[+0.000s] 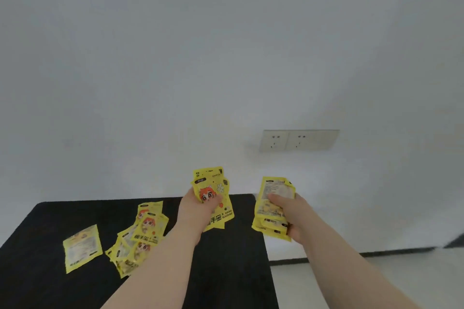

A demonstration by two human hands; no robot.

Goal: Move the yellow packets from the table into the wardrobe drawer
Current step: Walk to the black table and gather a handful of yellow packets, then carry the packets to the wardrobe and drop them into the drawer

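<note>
The left hand (198, 204) is clenching a few yellow packets (214, 198) in its grip above the black worktop (226, 271); the right hand (288, 211) is grasping a thicker stack (272, 204) beyond the edge. More packets (139, 236) are lying loose on the worktop.

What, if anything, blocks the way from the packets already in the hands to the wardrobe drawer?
Cannot be judged: no wardrobe or drawer is in view. The left hand and right hand each grip flat yellow foil packets; more lie on the black table.
</note>
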